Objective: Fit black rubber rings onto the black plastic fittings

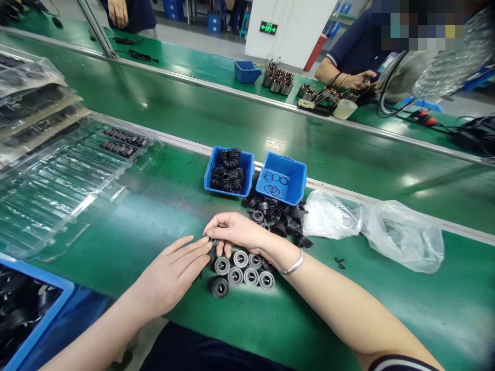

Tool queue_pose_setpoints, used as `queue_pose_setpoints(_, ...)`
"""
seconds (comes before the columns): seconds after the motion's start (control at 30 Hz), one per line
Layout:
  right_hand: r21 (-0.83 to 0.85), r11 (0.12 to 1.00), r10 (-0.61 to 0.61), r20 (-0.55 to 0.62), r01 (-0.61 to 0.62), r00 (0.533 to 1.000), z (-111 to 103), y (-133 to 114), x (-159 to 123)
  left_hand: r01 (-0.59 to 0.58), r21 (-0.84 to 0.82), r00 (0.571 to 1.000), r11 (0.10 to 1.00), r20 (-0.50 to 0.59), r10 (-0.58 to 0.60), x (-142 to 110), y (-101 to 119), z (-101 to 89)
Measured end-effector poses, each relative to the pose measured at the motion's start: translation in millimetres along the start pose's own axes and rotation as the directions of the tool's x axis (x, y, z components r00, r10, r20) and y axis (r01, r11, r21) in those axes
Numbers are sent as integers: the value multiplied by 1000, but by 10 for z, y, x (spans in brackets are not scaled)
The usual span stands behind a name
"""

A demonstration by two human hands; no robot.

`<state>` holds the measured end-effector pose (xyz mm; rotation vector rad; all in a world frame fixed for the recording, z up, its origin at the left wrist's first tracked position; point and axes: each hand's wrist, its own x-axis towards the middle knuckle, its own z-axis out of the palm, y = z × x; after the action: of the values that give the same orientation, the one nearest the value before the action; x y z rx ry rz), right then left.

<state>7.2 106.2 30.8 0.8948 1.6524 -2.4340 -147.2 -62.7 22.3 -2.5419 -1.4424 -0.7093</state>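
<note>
My left hand [166, 278] comes in from the lower left, its fingers long and close together, with the tips on a small black round part [213, 241]. My right hand [237, 232] bends over the same part from the other side and pinches it with curled fingers. Most of that part is hidden by the fingers. Just below the hands, several grey-black round housings [235, 275] stand in short rows on the green bench, each with a pale pin in its middle. Behind my right wrist lies a heap of loose black plastic parts [276, 214].
A blue bin [209, 186] holds bundled black rings; another blue bin [297, 193] holds a few thin rings. Plastic bags [406, 237] lie right, clear trays [58, 190] left. A blue crate [65, 288] of black parts stands lower left. Across the bench, a person's hands [359, 80] work.
</note>
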Motion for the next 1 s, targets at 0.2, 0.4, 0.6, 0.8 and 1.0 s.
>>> queue_pose_setpoints(0.2,192,981,7,88,-24,996,-79,50,0,22,-35,999,999,-26,-23,-86,-3,112)
queue_pose_setpoints(0.4,383,924,-34,118,-14,992,-71,119,-185,21,-44,998,999,-50,-23,-105,20,164)
queue_pose_setpoints(0.6,393,919,-45,109,-1,993,-56,150,-261,19,-20,998,1000,-62,-20,-88,35,146)
queue_pose_setpoints(0.8,333,943,-30,116,-10,993,-74,107,-215,68,-29,994,997,-89,-70,-52,57,136)
queue_pose_setpoints(1.0,224,973,-70,103,45,992,-77,115,-141,35,-40,998,999,-50,-37,-51,18,132)
